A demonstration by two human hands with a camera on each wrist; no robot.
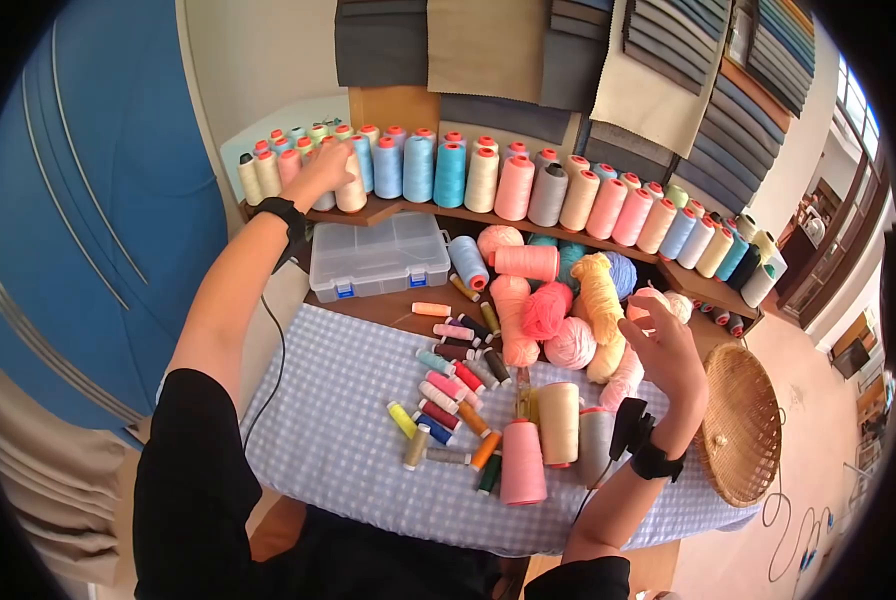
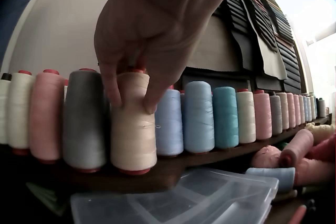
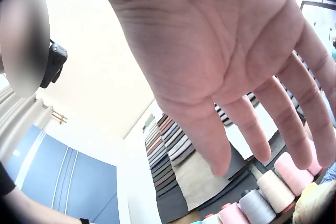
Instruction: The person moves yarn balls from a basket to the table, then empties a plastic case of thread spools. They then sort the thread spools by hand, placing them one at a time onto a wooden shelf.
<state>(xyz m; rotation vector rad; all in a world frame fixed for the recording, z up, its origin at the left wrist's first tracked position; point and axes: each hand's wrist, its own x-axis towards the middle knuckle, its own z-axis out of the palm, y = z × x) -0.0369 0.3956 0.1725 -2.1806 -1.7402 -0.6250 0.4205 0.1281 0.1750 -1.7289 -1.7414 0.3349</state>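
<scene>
Directly behind the clear plastic case [image 1: 380, 262], toward its left end, the beige cone [image 2: 134, 134] stands upright at the shelf [image 2: 152, 179], its top pinched by the fingers of the left hand [image 2: 149, 32]; whether its base bears on the wood cannot be told. Close neighbours hem it in behind the same case: a grey cone [image 2: 84, 121] just to its left and a light blue cone [image 2: 169, 124] to its right. The right hand [image 1: 668, 350], released with fingers apart, is well to the case's right, over the balls of yarn [image 1: 571, 343]. A blue cone [image 1: 468, 262] lies just beside the case's right end, between it and the yarn. Small spools [image 1: 438, 414] are scattered in front and to the right of the case, with a pink cone [image 1: 523, 465] beyond them. A black cable [image 1: 280, 372] runs in front of the case's left end, and a stretch of checked cloth [image 1: 348, 410] lies between it and the spools, reaching the worktop's front edge. Far right of the case, a wicker basket [image 1: 743, 430] sits at the worktop's right edge. The shelf's front edge passes just behind the case.
</scene>
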